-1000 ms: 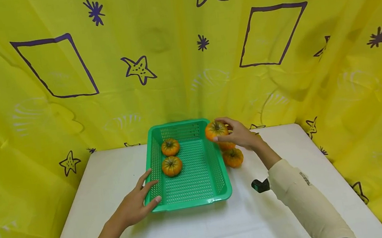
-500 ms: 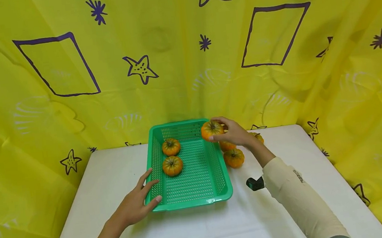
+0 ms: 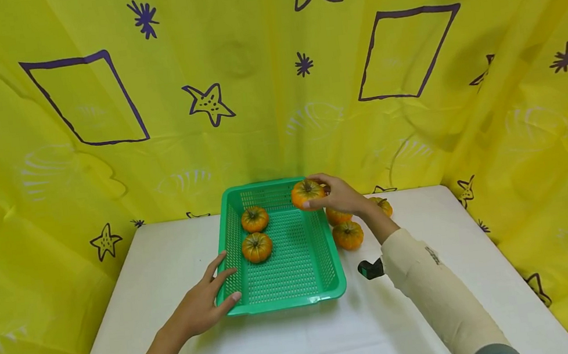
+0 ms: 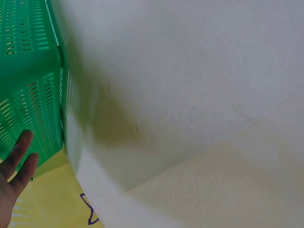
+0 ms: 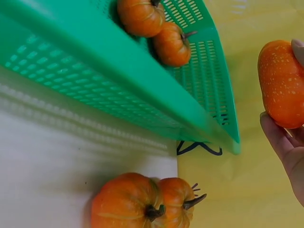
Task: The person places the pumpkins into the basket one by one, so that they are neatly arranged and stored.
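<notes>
My right hand [image 3: 340, 194] grips a small orange pumpkin [image 3: 308, 194] above the far right corner of a green plastic basket [image 3: 328, 253]. In the right wrist view the held pumpkin [image 5: 283, 85] shows speckled skin, with fingers on both its sides. Two more pumpkins, a farther one [image 3: 254, 219] and a nearer one [image 3: 257, 247], sit inside along the basket's left wall. My left hand [image 3: 199, 306] lies at the basket's near left rim, its fingers spread and straight. The left wrist view has those fingers [image 4: 23, 173] against the slotted green wall.
Right of the basket, several pumpkins stand on the white table [image 3: 166, 254]: a near one [image 3: 348, 235], one behind it [image 3: 337, 216] and one farther right [image 3: 382, 205], partly behind the right arm. A yellow patterned curtain [image 3: 259, 145] encloses the back and sides.
The right hand has moved left with its pumpkin, from over the basket's right rim to over its inside. My left hand keeps its place at the rim.
</notes>
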Demonstrator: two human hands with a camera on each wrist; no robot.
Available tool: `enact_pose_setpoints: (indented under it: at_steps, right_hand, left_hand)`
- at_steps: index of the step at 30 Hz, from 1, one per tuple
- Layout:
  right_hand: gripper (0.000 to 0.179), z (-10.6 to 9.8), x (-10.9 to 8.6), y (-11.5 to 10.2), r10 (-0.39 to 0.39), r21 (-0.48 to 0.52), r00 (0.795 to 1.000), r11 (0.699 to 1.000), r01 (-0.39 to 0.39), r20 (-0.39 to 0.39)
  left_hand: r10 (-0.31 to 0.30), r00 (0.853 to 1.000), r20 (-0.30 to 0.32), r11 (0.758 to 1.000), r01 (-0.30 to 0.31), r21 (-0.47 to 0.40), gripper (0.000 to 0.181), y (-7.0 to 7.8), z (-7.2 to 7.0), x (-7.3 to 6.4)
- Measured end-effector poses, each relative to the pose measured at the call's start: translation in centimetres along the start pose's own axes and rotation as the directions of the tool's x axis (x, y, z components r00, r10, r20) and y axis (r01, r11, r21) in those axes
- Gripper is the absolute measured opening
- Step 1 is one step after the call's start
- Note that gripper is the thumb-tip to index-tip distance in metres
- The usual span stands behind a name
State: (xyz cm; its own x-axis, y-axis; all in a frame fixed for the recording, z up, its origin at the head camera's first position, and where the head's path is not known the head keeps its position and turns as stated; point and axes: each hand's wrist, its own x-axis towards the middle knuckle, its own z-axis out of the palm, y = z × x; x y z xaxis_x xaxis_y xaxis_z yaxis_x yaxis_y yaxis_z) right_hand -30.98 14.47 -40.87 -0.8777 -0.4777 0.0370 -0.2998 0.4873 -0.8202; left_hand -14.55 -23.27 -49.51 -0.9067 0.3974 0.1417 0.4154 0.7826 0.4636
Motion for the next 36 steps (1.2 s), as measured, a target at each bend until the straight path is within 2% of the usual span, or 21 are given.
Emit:
enact_pose_setpoints:
  at_steps: [12, 25, 36]
  right_hand:
    - [0.072, 0.9, 1.4, -0.3, 0.003, 0.027, 1.0, 1.0, -0.004, 0.029]
    - [0.07, 1.5, 2.1, -0.8, 0.02, 0.014, 0.999, 1.0, -0.02, 0.05]
    - [0.071, 2.3, 2.7, -0.6, 0.04, 0.036, 0.997, 0.998, -0.042, 0.061]
  left_hand:
    - [0.001, 1.0, -0.005, 1.0, -0.001, 0.008, 0.057, 0.0, -0.1, 0.0]
    - [0.005, 1.0, -0.019, 1.0, -0.004, 0.023, 0.057, 0.0, -0.2, 0.1]
    - [0.008, 1.0, -0.005, 1.0, -0.008, 0.008, 0.057, 0.0, -0.1, 0.0]
